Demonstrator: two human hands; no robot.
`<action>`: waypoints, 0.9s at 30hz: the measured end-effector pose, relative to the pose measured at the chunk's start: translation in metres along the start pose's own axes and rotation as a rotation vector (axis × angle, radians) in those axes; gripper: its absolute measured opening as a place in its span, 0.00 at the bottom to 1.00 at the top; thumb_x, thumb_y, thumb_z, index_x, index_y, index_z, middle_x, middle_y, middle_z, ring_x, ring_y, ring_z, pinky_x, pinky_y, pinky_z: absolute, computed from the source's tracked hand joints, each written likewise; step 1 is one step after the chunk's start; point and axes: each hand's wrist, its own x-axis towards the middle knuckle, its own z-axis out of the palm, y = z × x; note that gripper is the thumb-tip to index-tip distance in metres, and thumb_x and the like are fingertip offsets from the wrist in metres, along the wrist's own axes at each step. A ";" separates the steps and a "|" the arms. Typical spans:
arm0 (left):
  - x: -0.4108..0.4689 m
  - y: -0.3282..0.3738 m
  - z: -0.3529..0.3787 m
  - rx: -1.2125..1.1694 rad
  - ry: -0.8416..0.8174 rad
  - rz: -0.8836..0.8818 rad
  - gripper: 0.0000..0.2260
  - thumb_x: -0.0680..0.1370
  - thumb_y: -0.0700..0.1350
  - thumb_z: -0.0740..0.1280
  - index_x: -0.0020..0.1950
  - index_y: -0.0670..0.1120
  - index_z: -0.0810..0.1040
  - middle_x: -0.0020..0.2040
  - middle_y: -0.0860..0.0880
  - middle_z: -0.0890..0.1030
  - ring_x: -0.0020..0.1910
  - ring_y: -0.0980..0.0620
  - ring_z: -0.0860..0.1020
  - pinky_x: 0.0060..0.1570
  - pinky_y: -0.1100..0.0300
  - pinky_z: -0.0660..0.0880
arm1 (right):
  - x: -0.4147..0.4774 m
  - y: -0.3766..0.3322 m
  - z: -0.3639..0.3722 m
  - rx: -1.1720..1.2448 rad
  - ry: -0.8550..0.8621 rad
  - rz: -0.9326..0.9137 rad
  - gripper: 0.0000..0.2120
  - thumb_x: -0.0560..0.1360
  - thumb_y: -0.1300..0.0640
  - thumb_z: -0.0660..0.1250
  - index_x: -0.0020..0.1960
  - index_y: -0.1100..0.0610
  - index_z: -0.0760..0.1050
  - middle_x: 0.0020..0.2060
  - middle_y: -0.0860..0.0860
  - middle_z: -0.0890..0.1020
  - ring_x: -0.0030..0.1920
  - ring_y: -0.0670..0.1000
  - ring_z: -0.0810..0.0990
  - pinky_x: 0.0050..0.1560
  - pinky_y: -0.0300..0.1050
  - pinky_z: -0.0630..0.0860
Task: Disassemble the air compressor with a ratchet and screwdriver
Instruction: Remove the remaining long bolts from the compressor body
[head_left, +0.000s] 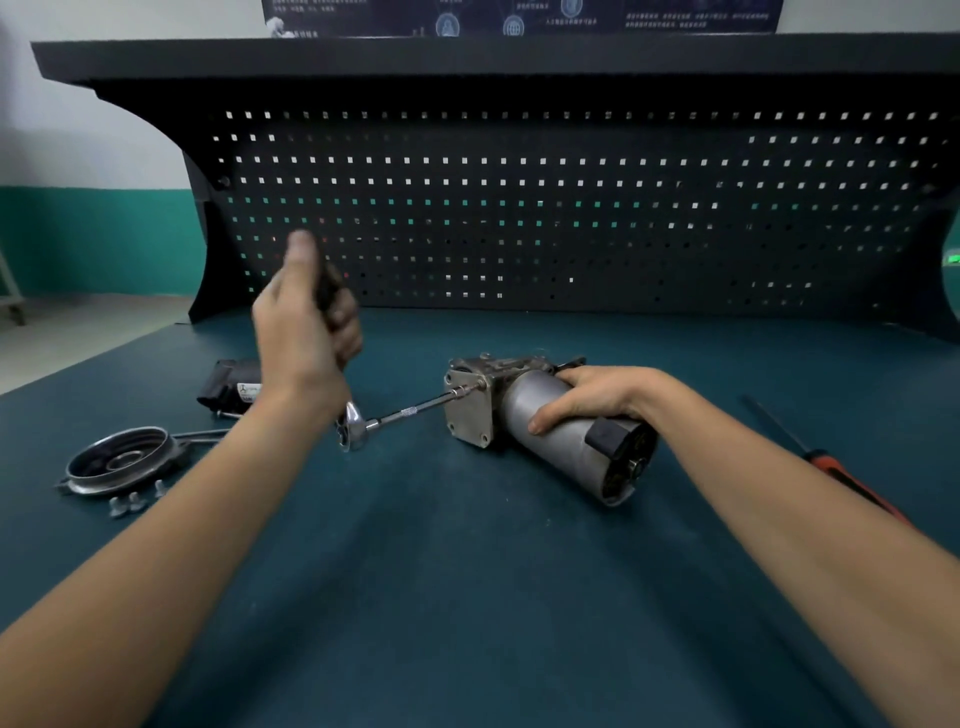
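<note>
The air compressor (550, 426), a grey metal cylinder with a square flange and a cast head, lies on its side in the middle of the bench. My right hand (592, 395) grips the cylinder from above. The ratchet (358, 423) has its extension bar (415, 410) running to a bolt on the flange's upper left corner. My left hand (306, 327) grips the ratchet's dark handle, raised upright and blurred. A red-handled screwdriver (831, 467) lies on the bench to the right, past my right forearm.
A removed round metal cover (122, 460) lies at the left with several loose bolts (130, 504) in front of it. A black part with a label (231, 387) sits behind it. A dark pegboard (519, 208) closes the back of the green bench (467, 571).
</note>
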 end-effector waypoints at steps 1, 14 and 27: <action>0.009 -0.003 -0.007 -0.075 0.127 -0.125 0.18 0.80 0.55 0.58 0.33 0.48 0.63 0.21 0.55 0.62 0.18 0.58 0.56 0.19 0.67 0.53 | 0.001 0.001 0.000 -0.003 0.001 -0.003 0.47 0.59 0.39 0.73 0.72 0.54 0.61 0.67 0.51 0.69 0.62 0.52 0.73 0.64 0.49 0.71; -0.014 -0.013 -0.001 -0.163 0.152 -0.136 0.18 0.81 0.54 0.55 0.35 0.47 0.65 0.21 0.55 0.62 0.18 0.57 0.57 0.19 0.68 0.55 | 0.001 -0.012 -0.038 -0.387 -0.212 0.071 0.38 0.67 0.46 0.74 0.72 0.49 0.61 0.68 0.49 0.68 0.65 0.54 0.70 0.66 0.49 0.67; -0.076 -0.016 0.017 0.447 -0.838 0.693 0.03 0.74 0.45 0.59 0.45 0.48 0.70 0.35 0.50 0.71 0.27 0.57 0.66 0.29 0.73 0.63 | -0.053 -0.028 0.030 -0.065 0.409 -0.333 0.07 0.76 0.57 0.61 0.42 0.57 0.76 0.35 0.47 0.81 0.39 0.49 0.77 0.35 0.37 0.70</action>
